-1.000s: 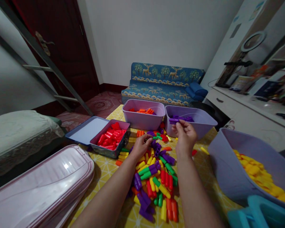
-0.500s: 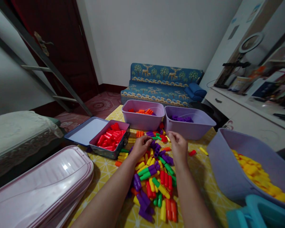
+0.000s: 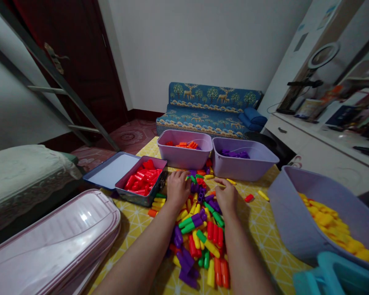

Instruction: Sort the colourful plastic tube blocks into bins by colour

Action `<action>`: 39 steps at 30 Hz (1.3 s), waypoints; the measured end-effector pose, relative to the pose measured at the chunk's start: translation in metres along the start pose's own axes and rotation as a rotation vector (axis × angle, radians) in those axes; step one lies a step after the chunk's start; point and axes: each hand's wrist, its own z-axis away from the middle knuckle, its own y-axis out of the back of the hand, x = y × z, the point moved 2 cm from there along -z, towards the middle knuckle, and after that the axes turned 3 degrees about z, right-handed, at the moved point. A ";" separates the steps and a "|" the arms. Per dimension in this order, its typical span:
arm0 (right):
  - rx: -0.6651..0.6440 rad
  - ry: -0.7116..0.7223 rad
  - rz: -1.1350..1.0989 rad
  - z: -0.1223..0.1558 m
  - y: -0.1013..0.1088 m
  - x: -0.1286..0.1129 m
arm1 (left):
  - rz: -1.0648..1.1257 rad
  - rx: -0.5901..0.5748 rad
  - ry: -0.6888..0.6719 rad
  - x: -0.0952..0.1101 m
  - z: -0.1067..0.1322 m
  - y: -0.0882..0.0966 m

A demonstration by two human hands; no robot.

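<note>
A pile of plastic toy pieces (image 3: 199,221), tube-like and in red, orange, yellow, green and purple, lies between my forearms. My left hand (image 3: 178,189) is at the pile's far left side, its fingers bent down over the spot where orange pieces lay. The fingertips and what they grip are hidden. At the far right side, my right hand (image 3: 226,196) is low over the pieces, thumb and fingers apart, with nothing visible between them. A purple piece (image 3: 200,197) and a small red piece (image 3: 201,182) lie between the two hands.
An open metal case (image 3: 141,198) with red pieces stands left. Behind the pile are lilac bins with orange (image 3: 184,157) and purple pieces (image 3: 246,164). Another bin (image 3: 289,213) with yellow pieces is right, near a turquoise container (image 3: 335,266). Pink lids (image 3: 58,241) lie left.
My left hand has moved forward and left, over the orange pieces. The right hand has lowered toward the pile and its fingers have spread from a pinch. Small pieces between the hands have shifted.
</note>
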 end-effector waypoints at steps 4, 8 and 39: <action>0.178 -0.011 0.231 -0.012 0.023 0.020 | -0.071 -0.153 0.069 -0.003 0.002 -0.008; 0.013 -0.067 0.155 -0.015 0.028 0.025 | -0.035 -0.174 0.043 -0.005 0.002 -0.010; -0.279 -0.094 -0.212 -0.006 0.012 0.026 | 0.126 -0.181 0.038 -0.013 -0.001 -0.014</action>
